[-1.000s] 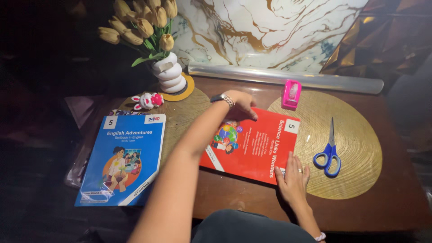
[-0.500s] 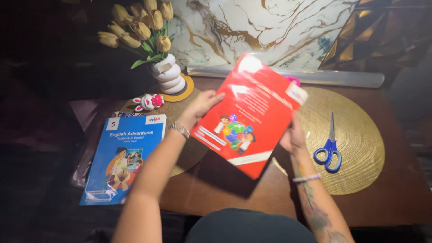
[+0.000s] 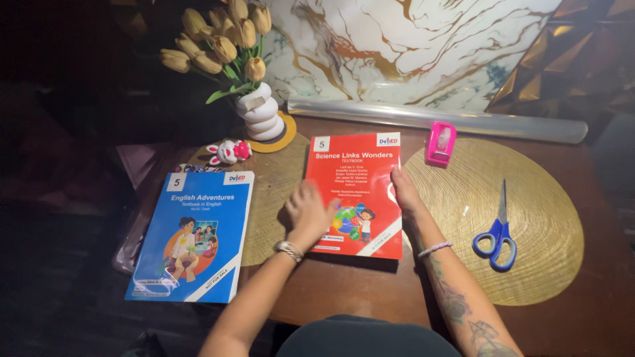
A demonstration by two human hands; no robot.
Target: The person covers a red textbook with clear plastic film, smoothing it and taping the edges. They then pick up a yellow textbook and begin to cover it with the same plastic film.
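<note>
- The red book (image 3: 355,193) lies flat and face up on the dark wooden desk (image 3: 344,284), upright to the person, between two round gold mats.
- The left hand (image 3: 308,215) rests open on the book's lower left part, fingers spread over the cover edge, palm down; it grips nothing. A metal watch (image 3: 288,250) sits on that wrist.
- The right hand (image 3: 403,190) lies open against the book's right edge, fingers pointing up along it, pressing rather than clasping. A thin band circles that wrist.
- The blue book (image 3: 193,235) lies face up to the left, well apart from the red one, its lower end reaching over the desk edge.
- The right gold mat (image 3: 529,264) carries blue-handled scissors (image 3: 497,230), closed, with the blades pointing away.
- A pink tape dispenser (image 3: 440,142) stands at the top edge of that mat, near the red book's upper right corner.
- A clear plastic roll (image 3: 463,121) lies across the back of the desk, in front of a marbled panel.
- A white spiral vase (image 3: 260,115) with yellow tulips (image 3: 221,39) stands at the back left, with a small pink-and-white toy (image 3: 228,151) just in front.
</note>
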